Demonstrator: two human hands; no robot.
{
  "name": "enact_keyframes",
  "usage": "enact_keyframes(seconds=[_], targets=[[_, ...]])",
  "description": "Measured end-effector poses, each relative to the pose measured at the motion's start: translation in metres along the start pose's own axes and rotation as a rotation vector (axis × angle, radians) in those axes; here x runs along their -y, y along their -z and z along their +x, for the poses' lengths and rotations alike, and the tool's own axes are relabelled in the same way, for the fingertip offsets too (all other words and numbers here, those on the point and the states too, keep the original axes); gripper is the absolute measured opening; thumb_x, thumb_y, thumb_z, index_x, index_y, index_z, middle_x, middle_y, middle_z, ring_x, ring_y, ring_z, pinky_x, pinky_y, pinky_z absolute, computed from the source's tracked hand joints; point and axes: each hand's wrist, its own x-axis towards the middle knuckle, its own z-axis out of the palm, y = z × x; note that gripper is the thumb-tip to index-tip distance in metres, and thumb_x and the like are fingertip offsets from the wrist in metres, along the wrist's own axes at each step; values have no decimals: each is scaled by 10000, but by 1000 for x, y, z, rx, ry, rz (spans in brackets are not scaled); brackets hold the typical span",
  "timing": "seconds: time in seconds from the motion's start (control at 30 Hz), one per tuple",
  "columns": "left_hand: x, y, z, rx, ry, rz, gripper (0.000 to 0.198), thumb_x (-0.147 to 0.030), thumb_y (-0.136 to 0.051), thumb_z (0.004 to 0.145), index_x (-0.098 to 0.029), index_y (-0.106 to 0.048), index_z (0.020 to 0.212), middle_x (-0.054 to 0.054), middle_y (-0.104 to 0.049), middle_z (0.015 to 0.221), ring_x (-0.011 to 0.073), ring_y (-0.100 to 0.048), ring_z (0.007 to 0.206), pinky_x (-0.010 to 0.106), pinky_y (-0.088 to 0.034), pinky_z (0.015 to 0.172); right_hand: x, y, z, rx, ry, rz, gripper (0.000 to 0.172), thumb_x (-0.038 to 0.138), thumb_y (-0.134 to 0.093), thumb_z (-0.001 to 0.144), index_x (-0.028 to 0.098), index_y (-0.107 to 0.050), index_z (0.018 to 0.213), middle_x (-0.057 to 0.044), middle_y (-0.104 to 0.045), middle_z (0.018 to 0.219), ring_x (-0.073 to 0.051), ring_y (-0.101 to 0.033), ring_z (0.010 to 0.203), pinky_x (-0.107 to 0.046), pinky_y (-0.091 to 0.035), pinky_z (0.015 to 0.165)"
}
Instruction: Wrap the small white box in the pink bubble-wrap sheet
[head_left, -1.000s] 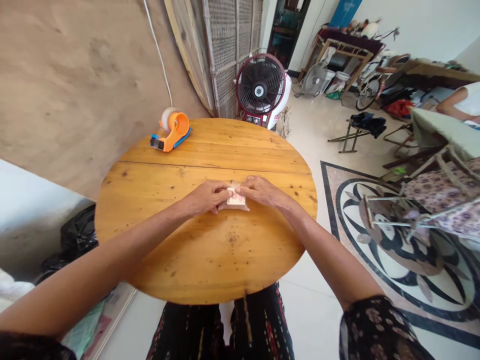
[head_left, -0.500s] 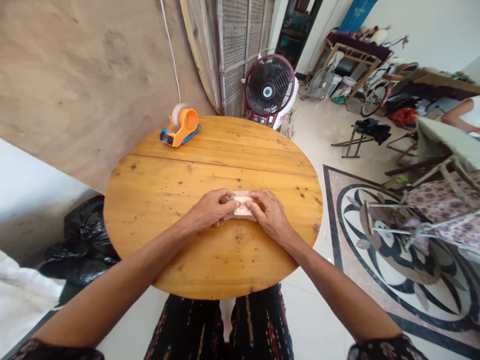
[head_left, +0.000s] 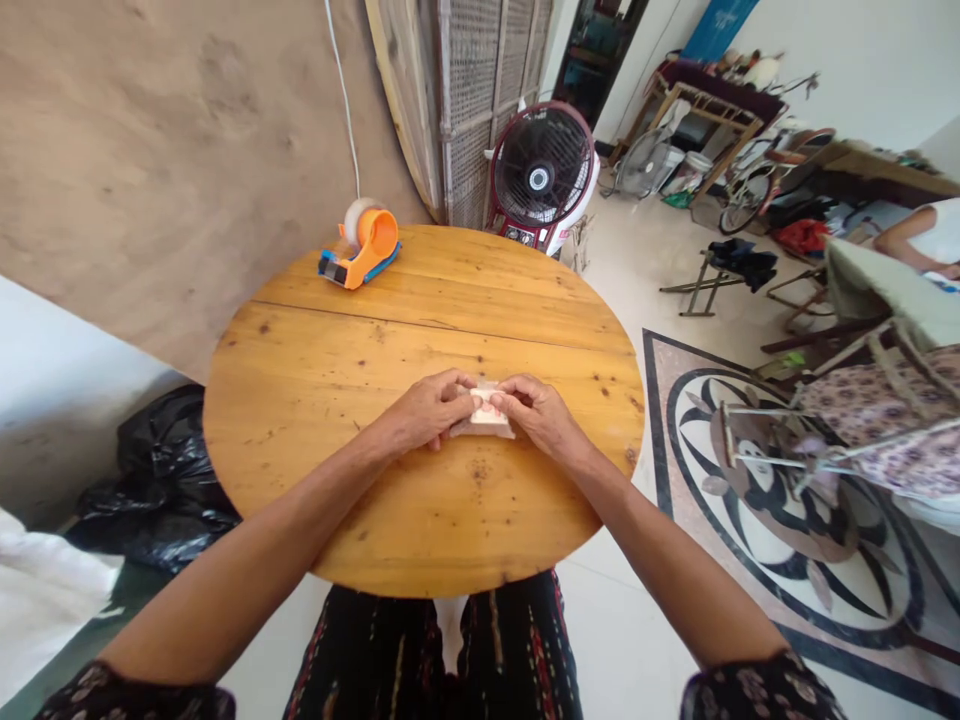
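A small pale rectangular packet [head_left: 490, 411] with faint reddish marks lies on the round wooden table [head_left: 420, 340]. Some thin, clear-looking wrap shows around its edges; its exact kind is too small to make out. My left hand [head_left: 435, 408] grips the packet's left end, thumb on top and fingers curled at the far side. From the right, my right hand [head_left: 541, 415] holds the other end in the same way, its thumb near the left one. Parts of both ends are hidden under the fingers.
An orange and blue tape dispenser [head_left: 367, 250] with a clear roll stands at the table's far left edge. Behind the table is a dark red fan [head_left: 541, 170]. Black plastic bags [head_left: 161, 480] lie at left. At right are a folding stool [head_left: 709, 280] and another person's arm [head_left: 904, 240].
Both hands stay on the packet, with small shifts of fingers and thumbs; more of the packet's right lower edge shows. The view has shifted slightly. The other person's arm has moved a little.
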Motion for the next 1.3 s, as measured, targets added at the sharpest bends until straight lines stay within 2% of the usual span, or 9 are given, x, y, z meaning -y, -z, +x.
enact_keyframes(seconds=[0.23, 0.3, 0.47, 0.7, 0.8, 0.9, 1.0, 1.1, 1.3], targets=[[5, 3, 1, 33, 2, -64, 296, -421, -604, 835, -176, -533, 984, -32, -543, 599, 100, -530, 457, 196, -459, 400, 0, -2, 5, 28, -4, 93, 291, 467, -654, 789, 177, -650, 800, -3, -597, 761, -128, -526, 694, -248, -420, 644], [9, 6, 1, 24, 10, -131, 295, -397, -604, 839, -175, -526, 1017, -25, -558, 627, 101, -545, 465, 199, -471, 410, 0, -4, 3, 6, 2, 83, 295, 474, -656, 787, 180, -658, 811, -9, -608, 781, -133, -535, 712, -255, -429, 668], [15, 10, 1, -191, 52, -172, 274, -204, -500, 862, -142, -524, 1129, 15, -610, 751, 90, -563, 470, 209, -491, 444, 3, -6, -2, -29, -9, 77, 273, 455, -643, 810, 187, -673, 855, -23, -627, 824, -145, -549, 747, -265, -431, 689], [21, 6, 3, -135, -52, -161, 397, -164, -446, 867, -87, -513, 1250, 37, -596, 802, 91, -564, 543, 225, -519, 518, 5, -7, 1, -15, -39, 67, 276, 463, -658, 792, 190, -658, 826, -19, -621, 806, -146, -545, 725, -262, -425, 657], [22, 4, 2, -249, -176, -42, 365, -165, -464, 847, -98, -570, 1190, 78, -625, 926, 102, -575, 610, 235, -517, 559, 4, -6, 2, -6, -41, 72, 284, 470, -662, 789, 188, -651, 825, -17, -617, 792, -144, -543, 712, -262, -425, 650], [22, 0, -3, -445, -449, 168, 253, -206, -539, 834, -134, -660, 1044, 82, -617, 1000, 116, -582, 713, 240, -515, 659, 4, -6, 3, -5, -24, 45, 283, 473, -652, 798, 191, -648, 817, -15, -610, 782, -142, -537, 711, -264, -428, 656], [25, -8, -7, -433, -650, 345, 219, -292, -579, 861, -181, -692, 1011, 81, -608, 1042, 136, -590, 802, 254, -509, 747, 6, -5, 3, -10, -5, 13, 280, 466, -651, 795, 187, -645, 783, -13, -600, 768, -141, -530, 712, -268, -432, 671], [31, -16, -8, -408, -689, 459, 219, -339, -555, 898, -220, -706, 1003, 80, -605, 1061, 146, -596, 848, 267, -501, 786, 8, -3, 4, 9, 1, 12, 288, 467, -656, 787, 179, -650, 771, -18, -604, 774, -137, -528, 699, -271, -434, 670], [37, -18, -5, -421, -709, 513, 199, -320, -548, 905, -216, -707, 962, 87, -602, 1064, 147, -595, 839, 279, -504, 780, 1, 18, 20, 52, 17, 130, 326, 417, -640, 804, 185, -634, 1033, -35, -648, 950, -151, -600, 840, -303, -465, 801]])
